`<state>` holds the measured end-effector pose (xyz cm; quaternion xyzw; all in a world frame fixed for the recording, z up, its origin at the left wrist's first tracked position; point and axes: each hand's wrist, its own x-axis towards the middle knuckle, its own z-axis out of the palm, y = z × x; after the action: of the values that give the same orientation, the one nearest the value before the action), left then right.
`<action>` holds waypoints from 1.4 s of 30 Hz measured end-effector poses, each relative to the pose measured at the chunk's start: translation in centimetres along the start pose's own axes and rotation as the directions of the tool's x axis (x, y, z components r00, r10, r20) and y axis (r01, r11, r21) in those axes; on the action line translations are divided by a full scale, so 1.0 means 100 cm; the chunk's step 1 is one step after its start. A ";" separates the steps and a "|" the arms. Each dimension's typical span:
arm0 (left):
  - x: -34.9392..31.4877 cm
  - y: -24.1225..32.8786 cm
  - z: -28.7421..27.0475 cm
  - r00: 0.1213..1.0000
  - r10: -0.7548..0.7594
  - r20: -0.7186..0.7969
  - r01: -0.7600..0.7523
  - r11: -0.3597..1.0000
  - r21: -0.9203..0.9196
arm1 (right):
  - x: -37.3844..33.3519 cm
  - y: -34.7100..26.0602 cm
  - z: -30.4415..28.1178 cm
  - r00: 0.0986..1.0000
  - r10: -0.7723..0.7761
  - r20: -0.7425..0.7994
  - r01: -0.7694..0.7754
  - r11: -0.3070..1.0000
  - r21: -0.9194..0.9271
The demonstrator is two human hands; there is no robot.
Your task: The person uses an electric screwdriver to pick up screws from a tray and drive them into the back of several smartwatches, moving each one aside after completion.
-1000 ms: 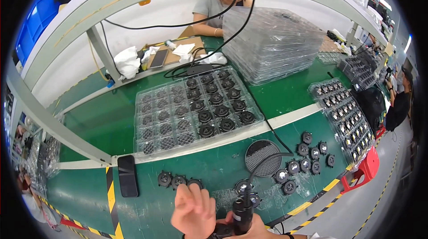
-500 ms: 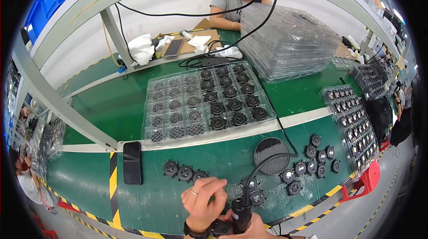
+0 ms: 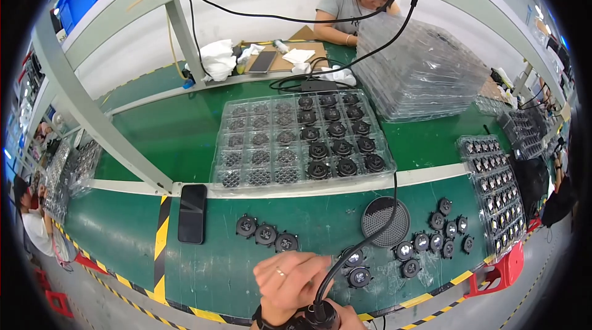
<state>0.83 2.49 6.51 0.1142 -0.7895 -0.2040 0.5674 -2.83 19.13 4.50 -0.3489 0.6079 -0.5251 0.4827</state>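
My left hand (image 3: pixel 288 282) sits low in the middle with its fingers curled together next to a black corded tool (image 3: pixel 320 314); a ring shows on one finger, and whatever the fingers enclose is hidden. My right hand (image 3: pixel 348 319) is only partly in view at the bottom edge, gripping the tool. The tool's black cable (image 3: pixel 370 239) arcs up over the green bench. Two small round black parts (image 3: pixel 356 268) lie just right of my left hand, and three more (image 3: pixel 266 234) lie in a row above it.
A clear tray of black parts (image 3: pixel 302 142) lies mid-bench, and a round mesh disc (image 3: pixel 385 221) lies beside a cluster of parts (image 3: pixel 439 237). A black phone (image 3: pixel 192 213) is at the left. Another parts tray (image 3: pixel 493 191) and stacked clear trays (image 3: pixel 425 71) are at the right. A person (image 3: pixel 354 6) works across the bench.
My left hand has come down from the row of three parts and curled its fingers beside the tool. The tool sits lower in view, and the camera view has shifted.
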 end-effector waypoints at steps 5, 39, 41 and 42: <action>0.001 0.000 -0.007 0.990 -0.052 -0.131 0.061 0.996 0.069 | 0.003 0.010 0.006 1.000 -0.014 -0.006 0.014 1.000 0.002; -0.083 0.100 0.029 0.234 -0.301 0.925 0.803 0.596 -0.009 | 0.049 -0.046 -0.095 0.574 -0.242 -0.783 0.596 0.778 0.197; -0.082 0.099 0.029 0.254 -0.258 0.932 0.778 0.627 -0.039 | 0.048 -0.048 -0.091 0.565 -0.258 -0.784 0.593 0.787 0.169; -0.083 0.098 0.030 0.259 -0.212 0.942 0.758 0.649 -0.062 | 0.048 -0.049 -0.089 0.586 -0.252 -0.770 0.590 0.784 0.192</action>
<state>1.24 15.17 3.08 0.0862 -0.7918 -0.6044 -0.0182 -13.05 16.38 8.03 -0.1415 0.5092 -0.8386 0.1317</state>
